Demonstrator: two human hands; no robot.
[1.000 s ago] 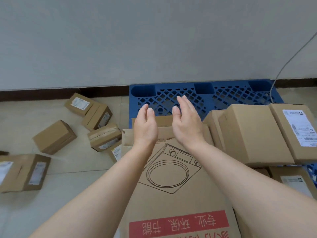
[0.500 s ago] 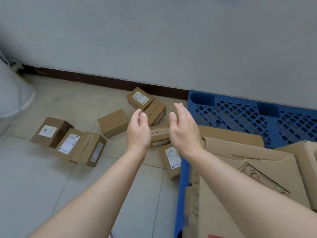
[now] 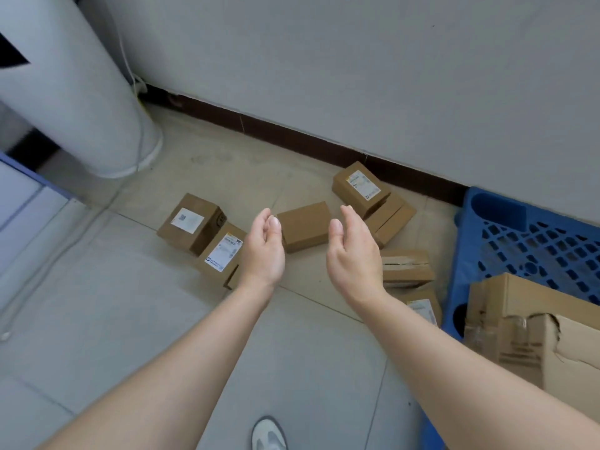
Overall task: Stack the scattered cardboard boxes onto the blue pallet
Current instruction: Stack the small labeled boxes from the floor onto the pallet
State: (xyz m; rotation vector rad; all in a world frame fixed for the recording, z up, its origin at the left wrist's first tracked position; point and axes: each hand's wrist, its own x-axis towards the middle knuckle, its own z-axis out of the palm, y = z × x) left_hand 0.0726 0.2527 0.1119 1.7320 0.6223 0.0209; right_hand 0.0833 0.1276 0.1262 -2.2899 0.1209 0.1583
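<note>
Several small cardboard boxes lie scattered on the tiled floor left of the blue pallet (image 3: 532,245). A plain unlabelled box (image 3: 305,226) sits between my two raised hands, farther away. My left hand (image 3: 263,251) and my right hand (image 3: 352,251) are both held out, palms facing each other, fingers apart, holding nothing. Two labelled boxes (image 3: 191,222) (image 3: 222,253) lie left of my left hand. Another labelled box (image 3: 360,186) rests by the wall, with more boxes (image 3: 406,266) behind my right hand. A large cardboard box (image 3: 532,323) sits on the pallet.
A wide white cylindrical column (image 3: 71,92) stands at the back left, with a thin cable along the wall. A dark skirting board (image 3: 292,134) runs under the grey wall. My shoe (image 3: 268,433) shows at the bottom edge. Bare floor tiles spread at the lower left.
My view has swung left from the pallet and its large boxes to the scattered boxes on the floor. My hands stay empty and have spread farther apart.
</note>
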